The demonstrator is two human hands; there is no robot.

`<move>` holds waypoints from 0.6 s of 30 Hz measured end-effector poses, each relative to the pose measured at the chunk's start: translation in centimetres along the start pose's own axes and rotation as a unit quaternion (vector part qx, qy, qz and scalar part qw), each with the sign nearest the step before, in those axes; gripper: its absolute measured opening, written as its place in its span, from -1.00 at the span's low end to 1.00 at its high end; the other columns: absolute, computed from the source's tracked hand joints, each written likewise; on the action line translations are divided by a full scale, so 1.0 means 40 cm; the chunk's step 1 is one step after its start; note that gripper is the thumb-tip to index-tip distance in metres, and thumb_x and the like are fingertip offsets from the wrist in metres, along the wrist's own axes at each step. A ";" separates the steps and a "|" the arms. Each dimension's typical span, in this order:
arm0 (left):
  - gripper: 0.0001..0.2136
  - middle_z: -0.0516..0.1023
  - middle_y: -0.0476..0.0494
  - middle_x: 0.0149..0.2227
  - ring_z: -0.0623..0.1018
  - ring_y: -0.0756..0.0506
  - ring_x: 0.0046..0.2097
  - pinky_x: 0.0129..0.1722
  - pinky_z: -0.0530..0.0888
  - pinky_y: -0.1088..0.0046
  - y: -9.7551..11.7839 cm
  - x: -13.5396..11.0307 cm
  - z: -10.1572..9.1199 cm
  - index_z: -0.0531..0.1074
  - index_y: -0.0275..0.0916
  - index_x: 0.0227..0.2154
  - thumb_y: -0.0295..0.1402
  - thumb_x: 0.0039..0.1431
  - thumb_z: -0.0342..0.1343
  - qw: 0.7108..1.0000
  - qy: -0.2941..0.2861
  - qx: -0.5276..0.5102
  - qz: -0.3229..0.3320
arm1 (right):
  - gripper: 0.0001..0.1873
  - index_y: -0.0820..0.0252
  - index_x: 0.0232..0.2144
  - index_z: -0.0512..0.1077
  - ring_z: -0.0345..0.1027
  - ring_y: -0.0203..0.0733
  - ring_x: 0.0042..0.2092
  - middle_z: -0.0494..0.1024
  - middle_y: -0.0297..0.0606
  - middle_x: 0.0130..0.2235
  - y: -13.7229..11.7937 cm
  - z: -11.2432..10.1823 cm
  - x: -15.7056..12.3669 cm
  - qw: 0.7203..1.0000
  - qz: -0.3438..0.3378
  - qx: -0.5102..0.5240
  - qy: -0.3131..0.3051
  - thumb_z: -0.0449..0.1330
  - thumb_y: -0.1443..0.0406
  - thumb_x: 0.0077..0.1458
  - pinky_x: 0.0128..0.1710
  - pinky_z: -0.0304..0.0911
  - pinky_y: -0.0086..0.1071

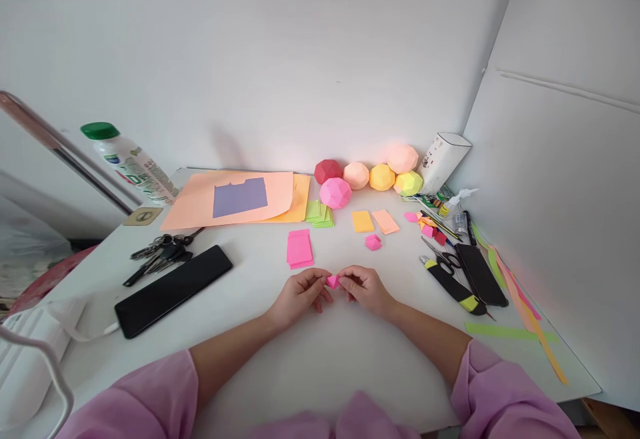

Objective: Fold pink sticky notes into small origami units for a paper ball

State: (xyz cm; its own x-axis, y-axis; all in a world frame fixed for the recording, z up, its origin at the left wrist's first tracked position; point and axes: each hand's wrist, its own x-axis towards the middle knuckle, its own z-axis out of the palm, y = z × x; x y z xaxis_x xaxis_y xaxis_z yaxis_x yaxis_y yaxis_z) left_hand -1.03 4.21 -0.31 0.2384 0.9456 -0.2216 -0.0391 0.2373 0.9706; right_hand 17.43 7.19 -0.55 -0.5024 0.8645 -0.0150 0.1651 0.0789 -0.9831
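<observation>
Between my two hands is a small folded piece of pink paper. The fingertips of my left hand pinch its left end. My right hand pinches the right end. Just beyond the right hand lies a pink folded paper unit. A stack of pink paper rectangles rests beyond the left hand. Farther back are green paper slips, orange slips and peach slips. Several faceted paper balls, among them a pink ball, sit by the wall.
At left are a black phone, keys, a bottle and peach sheets. On the right lie a utility knife, scissors, a black case, a glue bottle and paper strips. A white cylinder stands in the corner.
</observation>
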 end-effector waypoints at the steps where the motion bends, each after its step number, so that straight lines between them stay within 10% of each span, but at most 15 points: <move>1: -0.60 0.50 -0.05 -0.54 0.47 -0.01 -0.54 -0.55 0.42 0.45 0.002 -0.001 0.001 0.36 -0.28 -0.26 -0.01 0.04 0.07 1.000 0.002 -0.003 -0.002 | -0.76 0.24 -0.34 0.41 0.24 -0.38 -0.53 0.39 -0.34 -0.45 -0.001 0.001 -0.001 1.000 -0.002 -0.003 -0.001 0.08 0.16 0.13 -0.52 0.20 -0.46; 9: -0.56 0.49 -0.17 -0.26 0.50 -0.02 -0.43 -0.50 0.46 0.43 0.005 -0.009 0.001 0.21 -0.26 -0.05 -0.08 0.11 0.02 1.000 -0.008 -0.013 0.007 | -0.87 0.20 -0.48 0.34 0.22 -0.25 -0.35 0.36 -0.27 -0.39 -0.019 -0.058 0.024 0.976 -0.051 -0.170 0.126 0.07 0.27 0.05 -0.38 0.17 -0.40; 18: -0.69 0.47 -0.10 -0.35 0.44 0.02 -0.46 -0.47 0.41 0.46 -0.013 -0.008 -0.005 0.29 -0.25 -0.15 -0.14 0.14 0.01 0.997 -0.073 0.033 0.011 | -0.87 0.19 -0.57 0.33 0.16 -0.26 -0.47 0.33 -0.37 -0.53 0.004 -0.182 0.058 0.953 0.111 -0.193 0.203 0.09 0.25 -0.11 -0.47 0.07 -0.43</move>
State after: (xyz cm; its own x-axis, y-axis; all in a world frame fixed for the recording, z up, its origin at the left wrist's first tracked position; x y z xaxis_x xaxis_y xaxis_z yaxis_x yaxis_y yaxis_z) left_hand -1.28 3.84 -0.75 0.3765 0.9070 -0.1885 0.0176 0.1964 0.9804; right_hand 22.48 12.80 0.57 -0.0611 0.9960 -0.0650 0.5683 -0.0188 -0.8226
